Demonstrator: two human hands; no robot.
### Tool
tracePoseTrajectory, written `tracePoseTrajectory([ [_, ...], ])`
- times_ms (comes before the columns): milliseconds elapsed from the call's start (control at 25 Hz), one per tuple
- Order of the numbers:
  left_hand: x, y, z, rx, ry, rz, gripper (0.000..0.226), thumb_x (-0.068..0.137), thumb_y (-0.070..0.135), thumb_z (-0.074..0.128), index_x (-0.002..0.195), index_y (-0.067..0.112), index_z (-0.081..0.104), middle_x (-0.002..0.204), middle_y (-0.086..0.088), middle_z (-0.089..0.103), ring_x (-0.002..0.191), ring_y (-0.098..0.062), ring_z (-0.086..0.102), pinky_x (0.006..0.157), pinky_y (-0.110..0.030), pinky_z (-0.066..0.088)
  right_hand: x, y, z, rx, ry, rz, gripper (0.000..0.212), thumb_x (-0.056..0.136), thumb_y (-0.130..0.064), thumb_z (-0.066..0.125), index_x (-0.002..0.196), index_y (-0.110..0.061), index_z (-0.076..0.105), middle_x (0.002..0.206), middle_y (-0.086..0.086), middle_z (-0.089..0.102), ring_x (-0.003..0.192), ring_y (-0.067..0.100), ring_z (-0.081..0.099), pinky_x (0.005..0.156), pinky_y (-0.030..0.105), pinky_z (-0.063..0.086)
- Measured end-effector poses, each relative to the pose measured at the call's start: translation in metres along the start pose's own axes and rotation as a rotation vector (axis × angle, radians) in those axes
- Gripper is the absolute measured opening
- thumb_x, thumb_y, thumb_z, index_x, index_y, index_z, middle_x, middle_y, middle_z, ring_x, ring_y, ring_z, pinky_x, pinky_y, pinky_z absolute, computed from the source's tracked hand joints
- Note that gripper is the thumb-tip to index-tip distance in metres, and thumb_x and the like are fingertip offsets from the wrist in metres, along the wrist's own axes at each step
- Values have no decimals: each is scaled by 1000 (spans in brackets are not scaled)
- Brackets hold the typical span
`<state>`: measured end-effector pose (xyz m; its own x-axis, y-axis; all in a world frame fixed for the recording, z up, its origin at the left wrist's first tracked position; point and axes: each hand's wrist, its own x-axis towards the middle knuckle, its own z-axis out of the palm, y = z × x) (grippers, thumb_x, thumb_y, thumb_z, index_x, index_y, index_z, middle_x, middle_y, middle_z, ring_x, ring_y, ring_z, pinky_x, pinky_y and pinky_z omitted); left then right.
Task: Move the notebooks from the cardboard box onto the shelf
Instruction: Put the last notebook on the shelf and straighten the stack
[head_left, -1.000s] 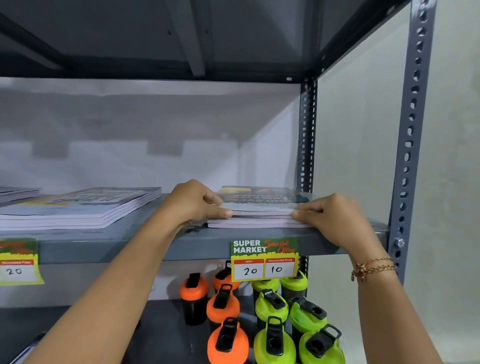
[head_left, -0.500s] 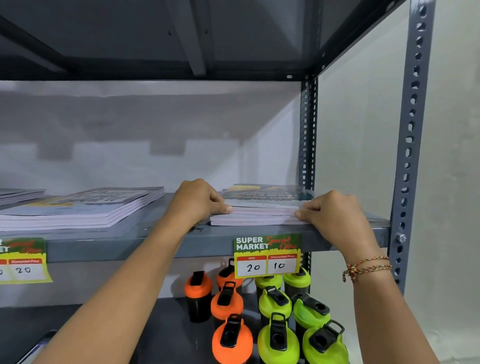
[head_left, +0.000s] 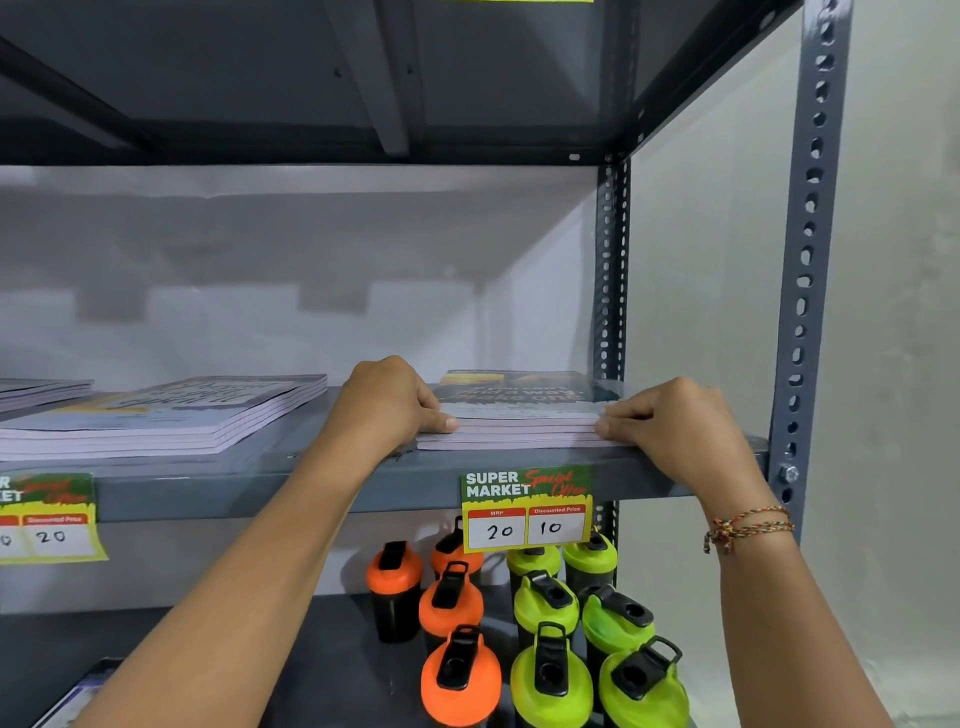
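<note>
The left hand (head_left: 387, 402) has its fingers curled, thumb tip pressed flat against the left edge of a small stack of notebooks (head_left: 519, 415); the other fingertips are folded out of sight behind the knuckles. The right hand (head_left: 675, 426) mirrors it at the stack's right edge, thumb and forefinger pinched narrowly onto the corner, the remaining fingers tucked under and hidden. Both hands grip the stack between them, at 9 and 3 o'clock of it.

The stack lies flat on the grey shelf (head_left: 322, 480), near its front lip and close to the right rear upright. Its top cover is dark with print too foreshortened to read. At 9 o'clock, well apart, lies a second pile of notebooks (head_left: 166, 415), and a third pile (head_left: 41, 389) is cut off by the left edge.

A price tag (head_left: 525, 512) hangs at 6 o'clock from the stack, reading 20 and 10; another tag (head_left: 49, 519) is partly cropped at left. Below stand orange-lidded bottles (head_left: 451, 605) and green-lidded bottles (head_left: 545, 605). A thread bracelet (head_left: 748, 527) circles the right wrist. The cardboard box is out of view.
</note>
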<state>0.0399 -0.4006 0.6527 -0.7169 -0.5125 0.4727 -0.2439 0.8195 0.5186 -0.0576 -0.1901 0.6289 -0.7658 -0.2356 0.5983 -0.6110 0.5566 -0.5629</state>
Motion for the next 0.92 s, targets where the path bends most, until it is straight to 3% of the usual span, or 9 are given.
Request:
tracePoseTrajectory([
  [360, -17, -7, 5, -2, 65, 58, 40, 76, 23, 78, 113, 10, 70, 119, -10, 70, 116, -21, 58, 88, -22, 40, 0, 9, 2, 76, 7, -12, 28, 83, -23, 69, 107, -8, 71, 118, 7, 70, 110, 19, 60, 84, 13, 34],
  [480, -17, -9, 6, -8, 71, 66, 41, 76, 24, 77, 114, 10, 70, 120, -10, 70, 118, -21, 57, 93, -24, 41, 0, 11, 1, 73, -1, -38, 29, 83, -22, 70, 108, -8, 71, 119, 6, 69, 111, 19, 60, 86, 14, 35],
  [720, -13, -12, 3, -61, 45, 56, 36, 76, 26, 77, 110, 12, 72, 118, -6, 71, 118, -18, 56, 88, -20, 39, -1, 17, 4, 69, 22, -41, 35, 80, -24, 72, 112, -11, 69, 121, 9, 68, 116, 20, 58, 94, 16, 37],
  [920, -14, -13, 6, -54, 61, 81, 36, 78, 26, 76, 111, 12, 72, 119, -4, 71, 120, -17, 55, 86, -18, 35, -1, 15, 3, 29, 42, -47, 25, 89, -21, 61, 104, -3, 71, 112, 19, 71, 110, 31, 60, 86, 23, 45],
])
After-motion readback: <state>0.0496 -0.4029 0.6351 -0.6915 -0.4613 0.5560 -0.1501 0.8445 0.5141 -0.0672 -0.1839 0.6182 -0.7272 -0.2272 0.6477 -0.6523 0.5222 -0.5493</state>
